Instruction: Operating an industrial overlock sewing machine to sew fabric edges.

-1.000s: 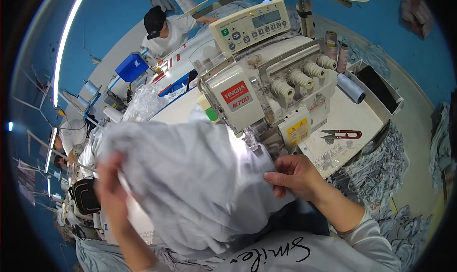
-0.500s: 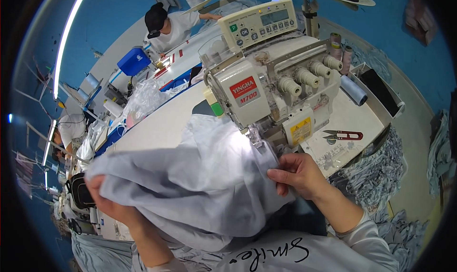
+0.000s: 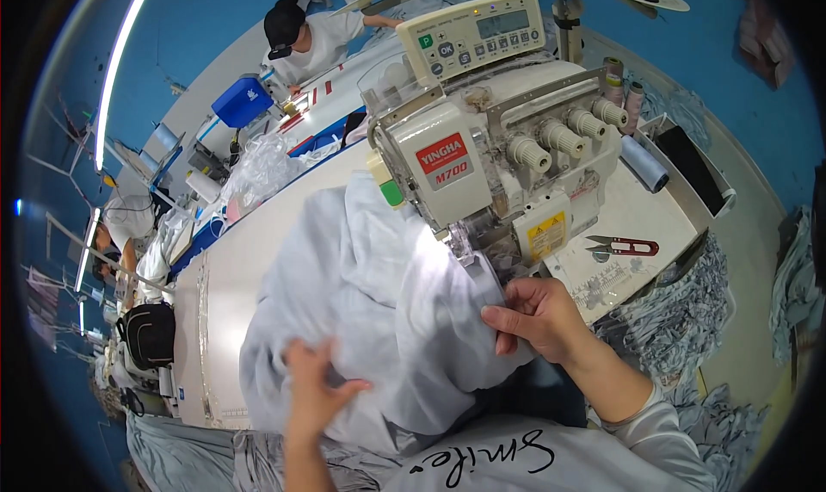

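Note:
A light grey piece of fabric [image 3: 370, 311] lies bunched over the front of a white overlock sewing machine [image 3: 447, 160], its right edge under the lit presser foot [image 3: 465, 242]. My right hand [image 3: 542, 320] pinches that edge between thumb and fingers, just in front of the foot. Over the left part of the cloth is my left hand [image 3: 323, 384], slightly blurred, with thumb and fingers spread apart and nothing gripped. Whether its fingertips touch the cloth is hard to make out.
Red-handled thread snips [image 3: 624, 246] lie on the table right of the machine, near a blue-grey thread spool [image 3: 644, 165] and a white tray [image 3: 688, 169]. Heaped grey fabric [image 3: 671, 311] sits at the right. A co-worker [image 3: 310, 40] sits across the table; a black bag [image 3: 148, 335] is at left.
My left hand has let go of the fabric's left side and moved right and inward. The cloth's left part has dropped and spread toward the machine. My right hand keeps its pinch.

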Demonstrator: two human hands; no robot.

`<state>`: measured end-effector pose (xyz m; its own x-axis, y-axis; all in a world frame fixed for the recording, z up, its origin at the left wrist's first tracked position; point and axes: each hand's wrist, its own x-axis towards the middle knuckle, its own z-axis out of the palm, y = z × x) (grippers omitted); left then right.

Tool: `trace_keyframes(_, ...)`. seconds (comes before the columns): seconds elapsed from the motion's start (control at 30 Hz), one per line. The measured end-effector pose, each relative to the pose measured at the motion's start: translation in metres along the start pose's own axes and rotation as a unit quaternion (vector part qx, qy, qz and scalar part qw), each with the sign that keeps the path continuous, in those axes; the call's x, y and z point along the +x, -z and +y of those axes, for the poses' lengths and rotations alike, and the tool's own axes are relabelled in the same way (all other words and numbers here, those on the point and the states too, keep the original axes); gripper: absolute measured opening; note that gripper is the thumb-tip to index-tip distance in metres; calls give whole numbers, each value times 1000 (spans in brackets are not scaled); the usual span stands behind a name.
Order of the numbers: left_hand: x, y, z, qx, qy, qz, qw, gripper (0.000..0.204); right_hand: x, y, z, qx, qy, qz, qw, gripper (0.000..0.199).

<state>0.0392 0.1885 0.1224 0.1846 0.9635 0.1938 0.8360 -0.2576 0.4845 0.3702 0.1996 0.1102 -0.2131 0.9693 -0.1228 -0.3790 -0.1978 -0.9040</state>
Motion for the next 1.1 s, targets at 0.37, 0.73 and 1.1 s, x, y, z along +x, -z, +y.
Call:
trace_keyframes(0.37, 85, 56, 18, 4, -142, 440, 886, 15, 1, 0, 6, -5, 19, 34, 999, 18)
trace_keyframes(0.73, 193, 123, 47, 24, -207, 447, 870, 17, -1, -4, 1, 1, 22, 34, 999, 20)
trace_keyframes(1.1, 173, 75, -2, -4, -90, 228, 969, 48, 0, 0, 0, -6, 16, 30, 999, 25)
